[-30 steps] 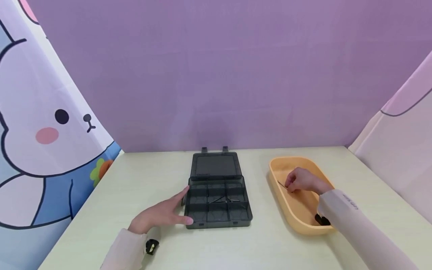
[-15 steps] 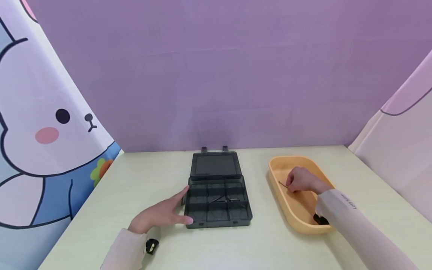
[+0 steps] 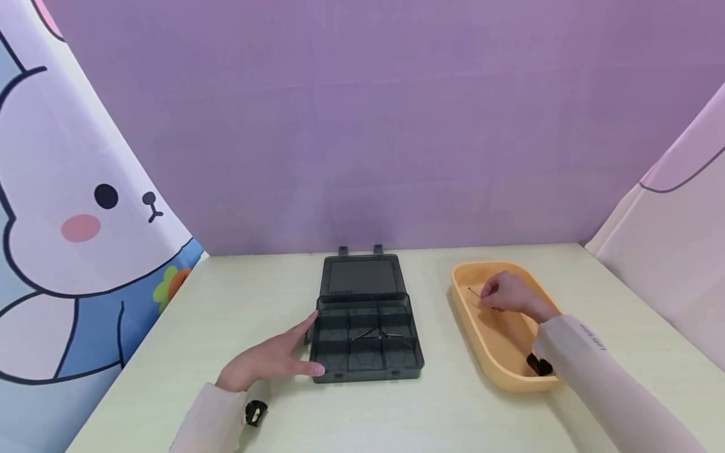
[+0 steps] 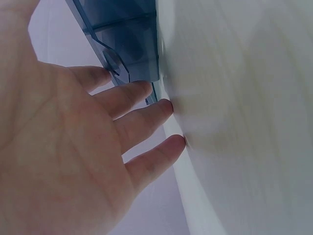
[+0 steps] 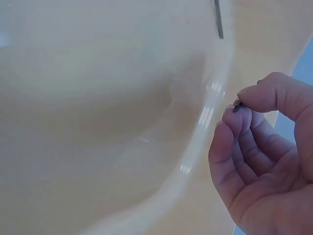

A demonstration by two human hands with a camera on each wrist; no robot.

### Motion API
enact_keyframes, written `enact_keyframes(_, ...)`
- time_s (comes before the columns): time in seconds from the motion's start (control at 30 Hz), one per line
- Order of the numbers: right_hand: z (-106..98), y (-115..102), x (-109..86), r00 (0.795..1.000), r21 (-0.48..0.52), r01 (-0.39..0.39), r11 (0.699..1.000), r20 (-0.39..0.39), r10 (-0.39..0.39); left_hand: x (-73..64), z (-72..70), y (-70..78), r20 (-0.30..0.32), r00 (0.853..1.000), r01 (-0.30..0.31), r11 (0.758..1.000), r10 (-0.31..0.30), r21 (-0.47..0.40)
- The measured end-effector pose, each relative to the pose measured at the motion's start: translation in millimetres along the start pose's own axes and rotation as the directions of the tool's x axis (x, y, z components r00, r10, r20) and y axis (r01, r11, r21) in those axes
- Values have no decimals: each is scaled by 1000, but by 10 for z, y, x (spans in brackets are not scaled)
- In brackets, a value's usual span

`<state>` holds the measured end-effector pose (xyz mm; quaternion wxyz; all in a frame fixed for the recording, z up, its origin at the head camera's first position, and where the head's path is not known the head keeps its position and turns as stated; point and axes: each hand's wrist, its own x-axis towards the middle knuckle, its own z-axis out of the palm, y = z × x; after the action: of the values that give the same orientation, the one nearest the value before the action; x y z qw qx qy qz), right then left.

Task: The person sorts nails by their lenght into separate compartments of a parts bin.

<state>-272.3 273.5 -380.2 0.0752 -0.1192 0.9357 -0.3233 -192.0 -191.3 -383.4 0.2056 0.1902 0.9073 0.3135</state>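
Note:
In the head view my left hand point(image 3: 272, 360) lies along the left side of a dark translucent compartment box point(image 3: 365, 336), its thumb at the front corner and a fingertip near the back corner. Its fingers are spread and fairly straight in the left wrist view. Thin metal pieces point(image 3: 365, 334) lie in the box's compartments. Over the orange tray point(image 3: 491, 365) my right hand point(image 3: 512, 296) pinches a thin nail point(image 3: 474, 292) between thumb and fingertips. Much of the nail is hidden by the fingers in the right wrist view, where a dark end point(image 5: 237, 106) pokes out.
The box's lid point(image 3: 362, 277) is folded back toward the purple backdrop point(image 3: 362, 126). Another thin metal piece point(image 5: 218, 19) lies in the tray in the right wrist view. Pale table surface point(image 3: 436, 415) runs in front of the box and tray.
My right hand has risen slightly toward the tray's far end, with the nail in its fingers. My left hand and the box have not moved.

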Motion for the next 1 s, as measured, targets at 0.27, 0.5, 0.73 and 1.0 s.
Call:
enact_keyframes(0.27,-121,-31,-28,999,11,-19,1000,-33,20,-12,18,5,-5,1000,4,1000,-4,14)
enact_keyframes(0.5,-210,-96,-38,999,34,-13,999,-38,14,-5,13,9,-16,1000,-2,1000,2,22)
enact_keyframes(0.73,-241,-186,-28,1000,41,4,999,-30,-3,9,18,-4,-15,1000,-3,1000,4,16)
enact_keyframes(1.0,-225,-279,35,999,33,32,999,-12,-32,66,44,1,-16,1000,22,1000,-22,10)
